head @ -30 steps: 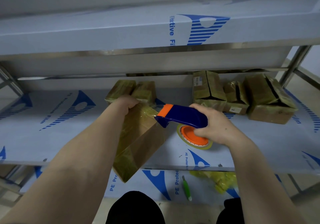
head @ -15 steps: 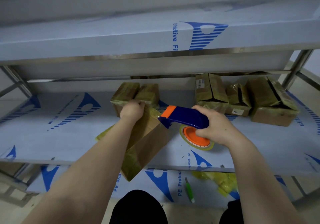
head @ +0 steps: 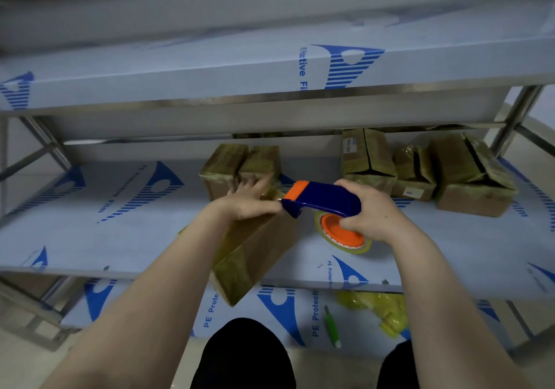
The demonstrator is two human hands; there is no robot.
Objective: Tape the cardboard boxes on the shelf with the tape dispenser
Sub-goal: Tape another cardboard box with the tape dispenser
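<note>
The left hand has been shifted from a curled hold on the far corner of the cardboard box to a flatter lie across its top. The fingers are now seen stretched out, though blurred, and the thumb is laid toward the orange nose of the tape dispenser, so the box is pressed down rather than gripped. The dispenser has hardly been moved: its handle is wrapped firmly by the right hand, its nose is held at the box's top edge, and the tape roll hangs just above the shelf. The box itself is left tilted, its near corner overhanging the shelf's front edge. From this it is judged that a strip has been started and is being smoothed or anchored before the pull along the seam. Two boxes behind and three more to the right are left waiting, some flaps apparently unsealed
</note>
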